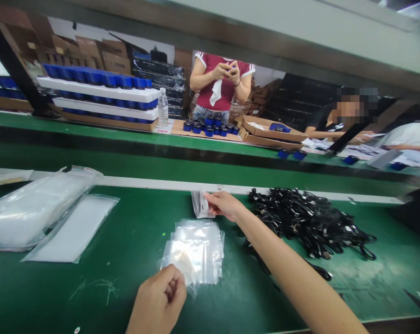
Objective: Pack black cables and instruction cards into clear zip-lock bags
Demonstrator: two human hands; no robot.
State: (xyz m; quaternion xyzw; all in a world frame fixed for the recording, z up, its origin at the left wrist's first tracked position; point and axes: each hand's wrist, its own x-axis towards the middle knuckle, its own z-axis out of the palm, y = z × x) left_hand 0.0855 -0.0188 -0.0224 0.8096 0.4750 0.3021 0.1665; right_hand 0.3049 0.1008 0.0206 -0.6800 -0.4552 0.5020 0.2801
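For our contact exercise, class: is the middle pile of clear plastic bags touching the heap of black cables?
Apart: the head view shows green tabletop between the bag pile and the cable heap.

Clear bags (pixel 203 253) are glossy plastic; slips (pixel 198 205) look like paper; cables (pixel 302 222), plastic-coated; green tabletop (pixel 130 250), smooth, scuffed.

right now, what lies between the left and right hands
In the head view, a pile of clear bags lies between the left hand and right hand.

Clear bags (pixel 199 236), whitish slips (pixel 198 206), green table (pixel 265 306), black cables (pixel 300 222); maroon shirt (pixel 227 99), white-striped sleeves (pixel 248 69)
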